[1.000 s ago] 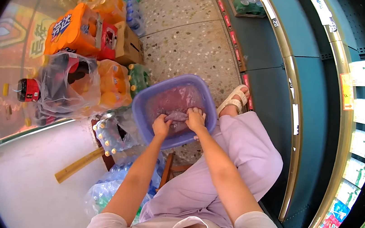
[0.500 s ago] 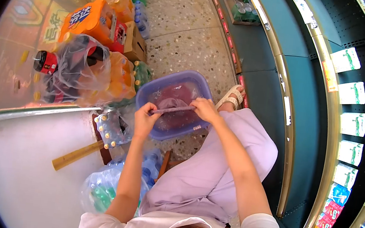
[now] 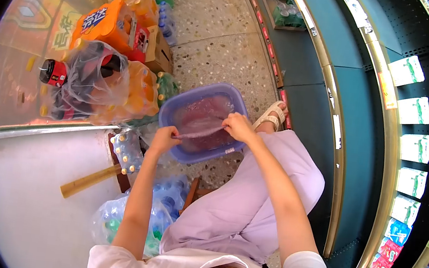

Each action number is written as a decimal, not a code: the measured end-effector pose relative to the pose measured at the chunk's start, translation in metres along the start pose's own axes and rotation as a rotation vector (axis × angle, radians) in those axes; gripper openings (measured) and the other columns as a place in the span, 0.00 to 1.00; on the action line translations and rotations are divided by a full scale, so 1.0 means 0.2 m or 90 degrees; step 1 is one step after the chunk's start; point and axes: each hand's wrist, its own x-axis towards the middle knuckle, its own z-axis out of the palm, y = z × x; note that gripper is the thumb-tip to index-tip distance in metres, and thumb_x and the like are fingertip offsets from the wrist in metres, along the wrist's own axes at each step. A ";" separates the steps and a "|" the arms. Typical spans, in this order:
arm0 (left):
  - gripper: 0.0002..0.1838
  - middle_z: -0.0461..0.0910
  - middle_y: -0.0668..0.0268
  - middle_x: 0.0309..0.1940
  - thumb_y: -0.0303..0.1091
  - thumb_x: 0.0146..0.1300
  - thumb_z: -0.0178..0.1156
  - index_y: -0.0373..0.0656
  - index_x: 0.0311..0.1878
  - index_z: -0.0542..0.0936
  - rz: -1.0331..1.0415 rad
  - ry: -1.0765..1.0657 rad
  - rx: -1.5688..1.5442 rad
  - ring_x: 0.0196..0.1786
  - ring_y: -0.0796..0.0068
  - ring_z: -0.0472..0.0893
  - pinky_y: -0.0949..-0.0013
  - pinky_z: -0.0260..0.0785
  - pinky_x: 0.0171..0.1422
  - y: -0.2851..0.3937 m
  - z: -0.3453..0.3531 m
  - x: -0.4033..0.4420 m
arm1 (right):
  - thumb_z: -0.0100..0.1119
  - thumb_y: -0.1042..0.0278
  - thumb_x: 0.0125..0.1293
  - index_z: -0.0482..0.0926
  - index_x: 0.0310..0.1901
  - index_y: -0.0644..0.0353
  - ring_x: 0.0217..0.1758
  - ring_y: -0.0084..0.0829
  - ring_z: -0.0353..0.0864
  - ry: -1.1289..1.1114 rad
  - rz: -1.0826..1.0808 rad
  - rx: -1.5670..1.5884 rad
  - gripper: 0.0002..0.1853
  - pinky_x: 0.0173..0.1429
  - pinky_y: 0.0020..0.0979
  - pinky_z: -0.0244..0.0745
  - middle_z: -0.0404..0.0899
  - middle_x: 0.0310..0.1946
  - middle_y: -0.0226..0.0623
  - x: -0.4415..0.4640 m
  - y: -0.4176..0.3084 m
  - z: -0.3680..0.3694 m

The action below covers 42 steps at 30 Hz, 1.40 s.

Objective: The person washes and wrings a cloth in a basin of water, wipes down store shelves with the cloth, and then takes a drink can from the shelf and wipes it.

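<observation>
A purple plastic basin (image 3: 174,109) stands on the speckled floor in front of me, with water in it. Over it a mauve cloth (image 3: 201,133) is stretched between my hands, its upper edge pulled into a slightly sagging line. My left hand (image 3: 164,139) pinches one end near the basin's left rim. The other end is gripped by my right hand (image 3: 239,127) above the right side of the basin. How far the cloth hangs into the water I cannot tell.
Bottle packs, among them an orange soda pack (image 3: 107,27) and wrapped cola bottles (image 3: 90,78), crowd the left. Teal shelves (image 3: 308,108) run along the right, some holding small white packets (image 3: 414,109). My sandalled foot (image 3: 271,117) is beside the basin. Wrapped water bottles (image 3: 163,203) stand near my left arm.
My left hand has moved left and slightly down, drawing the cloth out wider. The bunched part of cloth behind its edge no longer shows. My right hand has barely moved.
</observation>
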 end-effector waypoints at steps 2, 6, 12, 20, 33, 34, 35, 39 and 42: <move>0.13 0.84 0.55 0.31 0.33 0.49 0.73 0.39 0.35 0.82 -0.048 -0.061 0.014 0.35 0.60 0.84 0.63 0.74 0.43 -0.13 0.18 0.07 | 0.63 0.70 0.56 0.86 0.34 0.52 0.56 0.42 0.74 0.007 0.057 0.006 0.05 0.58 0.44 0.72 0.79 0.44 0.35 -0.01 0.08 0.18; 0.19 0.84 0.55 0.41 0.40 0.54 0.71 0.43 0.47 0.83 -0.159 -0.087 0.000 0.46 0.58 0.83 0.62 0.74 0.52 -0.32 0.48 0.15 | 0.61 0.75 0.58 0.79 0.55 0.50 0.75 0.47 0.57 -0.039 0.193 0.029 0.22 0.70 0.44 0.66 0.62 0.69 0.39 0.04 0.13 0.35; 0.31 0.78 0.60 0.58 0.50 0.66 0.62 0.41 0.65 0.71 -0.282 0.027 -0.447 0.62 0.59 0.76 0.61 0.69 0.64 -0.54 0.86 0.23 | 0.58 0.74 0.60 0.65 0.70 0.55 0.69 0.57 0.66 -0.073 0.322 0.151 0.34 0.70 0.47 0.66 0.63 0.70 0.52 0.17 0.16 0.55; 0.31 0.79 0.62 0.55 0.60 0.72 0.50 0.43 0.64 0.71 -0.384 -0.189 -1.151 0.55 0.63 0.80 0.58 0.76 0.57 -0.37 0.74 0.37 | 0.57 0.67 0.61 0.76 0.50 0.65 0.47 0.60 0.80 0.092 0.397 0.357 0.17 0.54 0.53 0.74 0.79 0.45 0.59 0.16 -0.51 0.49; 0.26 0.80 0.62 0.52 0.55 0.76 0.43 0.43 0.60 0.73 -0.371 0.110 -1.144 0.53 0.63 0.81 0.57 0.77 0.56 0.04 0.65 0.27 | 0.60 0.56 0.65 0.76 0.39 0.59 0.35 0.55 0.82 0.231 0.422 0.212 0.14 0.39 0.52 0.75 0.81 0.32 0.45 0.34 -0.52 0.38; 0.25 0.80 0.62 0.51 0.55 0.77 0.42 0.43 0.59 0.74 -0.385 0.121 -1.136 0.53 0.63 0.81 0.57 0.77 0.56 0.06 0.65 0.28 | 0.59 0.57 0.65 0.76 0.40 0.58 0.37 0.55 0.82 0.206 0.442 0.240 0.12 0.40 0.53 0.75 0.81 0.34 0.46 0.37 -0.44 0.38; 0.25 0.81 0.62 0.50 0.53 0.77 0.41 0.43 0.58 0.74 -0.399 0.117 -1.137 0.53 0.63 0.81 0.57 0.77 0.56 0.07 0.63 0.29 | 0.58 0.59 0.66 0.76 0.41 0.58 0.39 0.54 0.82 0.184 0.463 0.268 0.11 0.42 0.53 0.75 0.82 0.37 0.47 0.39 -0.39 0.40; 0.22 0.82 0.62 0.47 0.50 0.78 0.40 0.44 0.54 0.76 -0.406 0.061 -1.154 0.52 0.62 0.81 0.57 0.76 0.57 0.02 0.60 0.30 | 0.55 0.62 0.67 0.76 0.48 0.53 0.45 0.54 0.80 0.347 0.376 0.356 0.11 0.45 0.52 0.74 0.77 0.44 0.48 0.33 -0.33 0.60; 0.21 0.82 0.63 0.46 0.54 0.75 0.46 0.48 0.51 0.78 -0.039 -0.342 -1.304 0.47 0.68 0.82 0.62 0.75 0.53 -0.16 0.61 0.30 | 0.58 0.64 0.65 0.77 0.49 0.53 0.47 0.54 0.79 0.245 0.322 0.325 0.12 0.50 0.50 0.75 0.74 0.46 0.46 0.13 -0.69 0.47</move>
